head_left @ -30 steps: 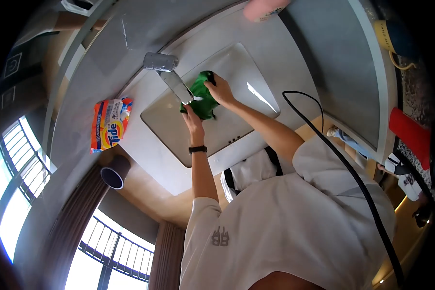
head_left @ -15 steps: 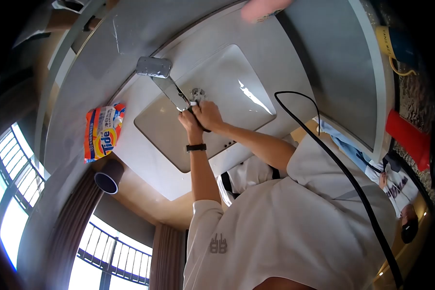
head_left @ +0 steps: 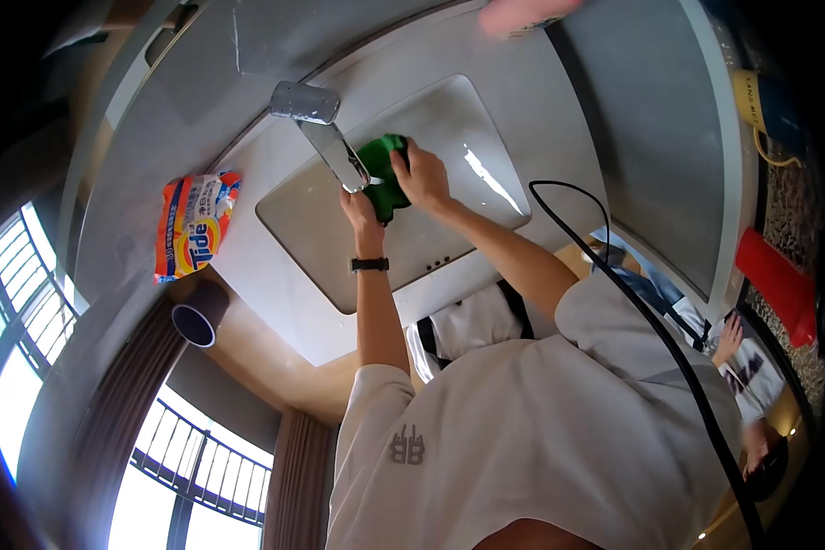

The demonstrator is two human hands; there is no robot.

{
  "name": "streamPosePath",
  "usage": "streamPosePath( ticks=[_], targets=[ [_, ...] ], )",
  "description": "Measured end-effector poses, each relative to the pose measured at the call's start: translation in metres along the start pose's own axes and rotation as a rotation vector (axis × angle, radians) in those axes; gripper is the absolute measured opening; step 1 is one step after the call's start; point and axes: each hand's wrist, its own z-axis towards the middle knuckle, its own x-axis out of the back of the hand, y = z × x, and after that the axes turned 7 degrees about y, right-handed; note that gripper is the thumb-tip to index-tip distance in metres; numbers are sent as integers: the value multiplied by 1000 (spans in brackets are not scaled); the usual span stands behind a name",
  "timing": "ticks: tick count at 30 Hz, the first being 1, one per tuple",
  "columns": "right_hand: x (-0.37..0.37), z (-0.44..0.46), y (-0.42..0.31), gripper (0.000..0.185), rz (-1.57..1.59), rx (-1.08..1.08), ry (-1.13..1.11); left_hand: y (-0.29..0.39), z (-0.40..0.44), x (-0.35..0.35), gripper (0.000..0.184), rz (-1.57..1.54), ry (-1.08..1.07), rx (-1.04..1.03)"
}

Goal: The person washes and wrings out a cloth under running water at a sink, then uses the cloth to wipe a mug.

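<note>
A green cloth (head_left: 387, 179) with dark edges is stretched between my two hands over the white sink basin (head_left: 316, 252). My left hand (head_left: 361, 209), with a black band at its wrist, grips the cloth's lower left edge just beneath the faucet. At the cloth's upper right edge, my right hand (head_left: 422, 176) is closed on it. The chrome faucet (head_left: 332, 151) reaches over the cloth, with its spout end between my hands and a little water at its tip. Part of the cloth is hidden behind the spout.
An orange Tide bag (head_left: 197, 225) lies on the counter at the left, above a dark bin (head_left: 200, 313). A pink object (head_left: 524, 15) stands at the top. A black cable (head_left: 655, 321) hangs at the right. Another person (head_left: 742, 362) is at the far right.
Half a second ago my hands were bunched together below the spout; now they are apart, with the green cloth spread between them, much as one second ago.
</note>
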Motion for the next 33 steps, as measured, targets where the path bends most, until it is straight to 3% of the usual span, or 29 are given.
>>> streamPosePath(
  ticks=[2, 3, 4, 6, 7, 8, 10, 12, 14, 16, 18, 21, 23, 24, 26, 28, 30, 31, 33],
  targets=[
    [-4, -33, -6, 36, -102, 214, -56, -34, 29, 13, 30, 189, -123, 13],
    [-12, -45, -6, 35, -115, 250, -48, -70, 56, 45, 33, -190, -442, 138],
    [-15, -48, -13, 33, -144, 183, -91, -65, 40, 39, 33, -189, -440, 140],
    [-26, -25, -9, 33, -100, 35, -108, -34, -22, 5, 38, -76, -35, 151],
    [-35, -5, 0, 34, -108, -7, -137, -30, -41, -4, 44, -54, 55, 153],
    [-37, 5, 0, 36, -118, -51, -172, -30, -51, -11, 44, -48, 97, 56],
    [-37, -14, 1, 37, -40, -66, -196, -25, -32, 2, 44, 284, 129, -11],
    [-28, -37, -5, 40, -11, -27, -165, -13, -11, 7, 45, 87, 36, 89],
    [-24, -51, -11, 40, 18, -14, -156, -11, -9, 13, 46, 110, -9, 120],
    [-27, -38, -9, 39, 33, 17, -167, -17, -31, 1, 45, 94, 174, 71],
    [-40, -21, 4, 42, -71, 39, -109, -23, -57, -8, 39, 102, 215, 10],
    [-28, -34, -2, 40, -42, -29, -203, -13, -36, 11, 40, 268, 123, 26],
    [-19, -53, -17, 36, -1, -58, -237, -11, -3, 20, 40, 5, -124, 156],
    [-18, -53, -22, 35, -44, -21, -255, -11, -3, 15, 40, 15, -144, 156],
    [-21, -30, -26, 31, -21, 9, -213, -12, -17, 10, 44, 51, 11, 150],
    [-23, -9, -24, 27, 8, 25, -176, -15, -28, 8, 49, 150, -27, 63],
    [-17, 1, -27, 21, -39, 54, -324, -5, -48, 5, 53, 220, -112, -36],
    [-10, -2, -34, 20, 27, 84, -318, 6, -56, 1, 56, 104, -94, 112],
    [-9, -18, -29, 21, -40, 252, -452, 15, -58, -3, 56, -64, -202, 155]
  ],
)
